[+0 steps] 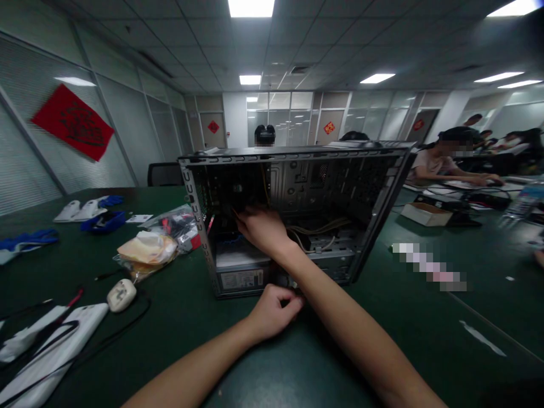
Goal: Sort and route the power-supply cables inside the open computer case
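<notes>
An open desktop computer case (374, 198) stands on the table with its open side facing me. My right hand (266, 229) reaches inside it, fingers bent near the dark fan area (237, 187); what they grip is hidden in shadow. The power supply (242, 279), with a label on its side, sits at the lower left of the case. Light-coloured cables (317, 229) run across the case floor to the right of that hand. At the case's lower front edge, my left hand (276, 310) is closed, thumb against fingers, below a connector (293, 283) partly covered by my right forearm.
On the green table (170, 323) to the left lie plastic bags (148, 246), a white mouse (121, 294), a white keyboard (63, 351) with cables, and blue-white gloves (29, 241). An open box (426, 214) and a water bottle (521, 204) stand right. A person (446, 158) sits beyond.
</notes>
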`<state>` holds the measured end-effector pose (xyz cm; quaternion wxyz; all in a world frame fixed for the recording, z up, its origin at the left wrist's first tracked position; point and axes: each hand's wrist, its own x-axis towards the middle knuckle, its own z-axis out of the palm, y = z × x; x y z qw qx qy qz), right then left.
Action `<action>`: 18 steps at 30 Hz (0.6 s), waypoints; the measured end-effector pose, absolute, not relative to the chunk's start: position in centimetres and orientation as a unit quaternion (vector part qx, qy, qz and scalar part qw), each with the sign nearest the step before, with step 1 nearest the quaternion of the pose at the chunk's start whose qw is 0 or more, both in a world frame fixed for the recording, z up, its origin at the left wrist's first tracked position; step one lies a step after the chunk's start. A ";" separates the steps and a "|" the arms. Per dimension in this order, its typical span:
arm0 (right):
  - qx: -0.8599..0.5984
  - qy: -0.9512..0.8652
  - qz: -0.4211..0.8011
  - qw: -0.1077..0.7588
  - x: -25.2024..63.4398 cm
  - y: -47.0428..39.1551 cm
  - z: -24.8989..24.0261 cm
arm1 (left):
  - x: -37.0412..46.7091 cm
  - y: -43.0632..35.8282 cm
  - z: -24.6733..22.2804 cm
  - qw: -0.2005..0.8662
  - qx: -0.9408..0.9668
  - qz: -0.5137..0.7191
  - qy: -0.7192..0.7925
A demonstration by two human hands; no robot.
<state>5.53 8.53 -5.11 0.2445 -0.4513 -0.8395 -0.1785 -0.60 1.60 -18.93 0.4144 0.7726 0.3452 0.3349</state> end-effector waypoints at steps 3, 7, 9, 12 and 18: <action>-0.460 -0.834 -0.177 0.248 5.4 8.5 -5.3 | -0.5 1.6 -18.9 0.413 0.774 0.336 0.342; -0.459 -0.836 -0.174 0.244 5.2 8.4 -5.4 | -0.5 1.6 -18.9 0.411 0.776 0.339 0.338; -0.468 -0.832 -0.168 0.246 5.2 8.2 -5.3 | -0.5 1.6 -18.7 0.414 0.773 0.340 0.340; -0.482 -0.827 -0.159 0.242 5.2 8.1 -5.2 | -0.5 1.5 -18.5 0.421 0.768 0.341 0.342; -0.496 -0.823 -0.163 0.226 5.0 8.1 -5.3 | -0.4 1.4 -18.6 0.421 0.767 0.336 0.347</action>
